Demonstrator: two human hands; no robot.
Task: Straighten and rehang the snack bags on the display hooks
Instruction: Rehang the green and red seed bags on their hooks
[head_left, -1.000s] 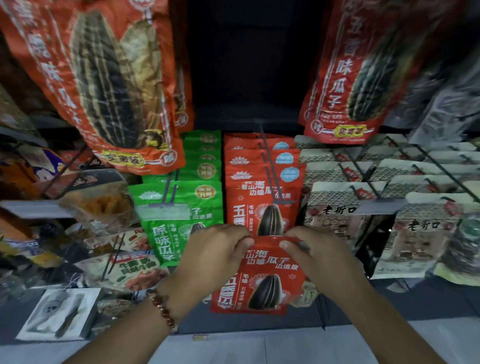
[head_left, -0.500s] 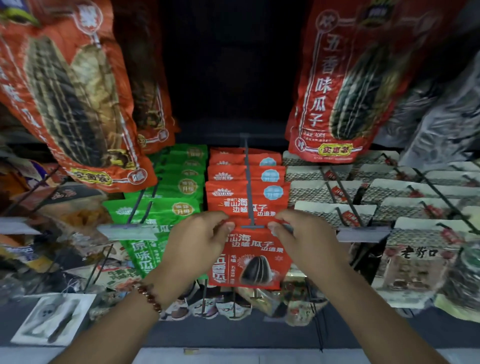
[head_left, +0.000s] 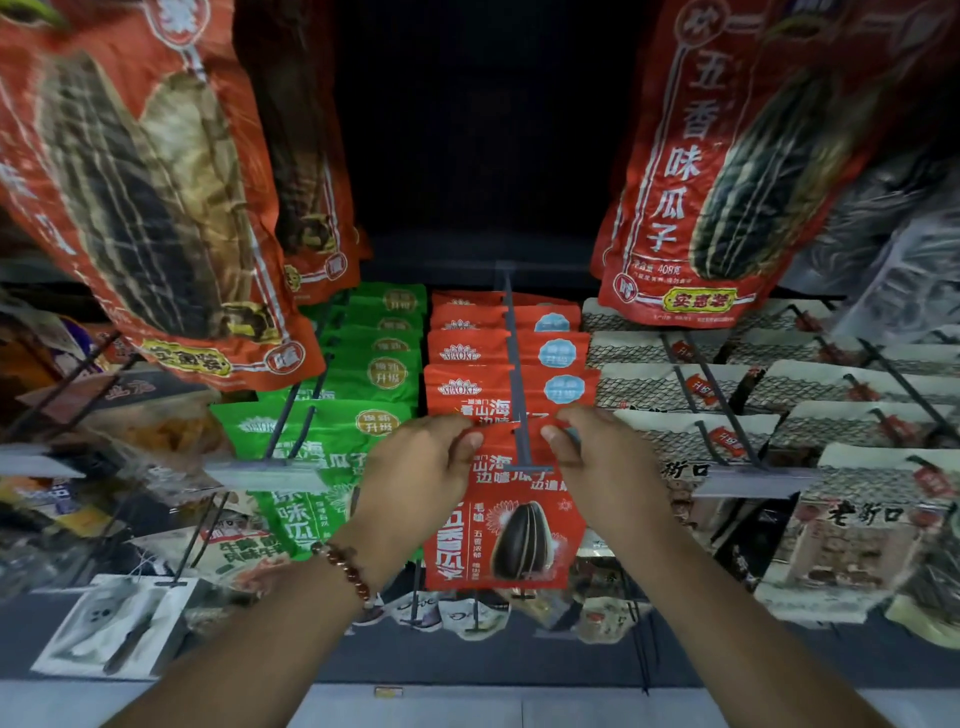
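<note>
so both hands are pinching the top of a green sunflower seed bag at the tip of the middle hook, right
Not quite: the bag is red, not green; the green bags hang on the hook beside it. The head view shows the left hand and right hand pinching its top corners at the tip of the middle hook.

I pinch the top edge of a red seed bag with my left hand and right hand, one at each upper corner, right at the tip of the grey hook. More red bags hang behind it on that hook. Green bags hang just left, pale patterned bags just right.
</note>
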